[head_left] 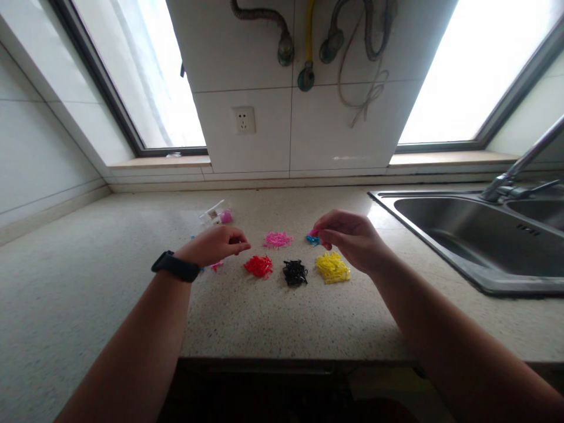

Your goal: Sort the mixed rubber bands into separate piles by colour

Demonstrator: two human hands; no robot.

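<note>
My right hand [348, 235] pinches a small pink piece [314, 232] between thumb and fingertips, just over a little blue pile [312, 240]. My left hand [218, 244], with a dark band at the wrist, hovers left of a pink pile [277, 239]; its fingers are closed, and what they hold, if anything, is hidden. Closer to me lie a red pile [258, 266], a black pile [295, 273] and a yellow pile [332, 268] of small thin plastic pieces, too small to name. A few mixed pieces [216, 266] show partly beneath my left hand.
A clear plastic packet [214, 212] with a pink item [226, 216] lies behind my left hand. To the right, a steel sink [476, 282] with a faucet [506, 182] is set into the speckled counter [247, 323]. The tiled wall carries an outlet [244, 120] and hoses [310, 35].
</note>
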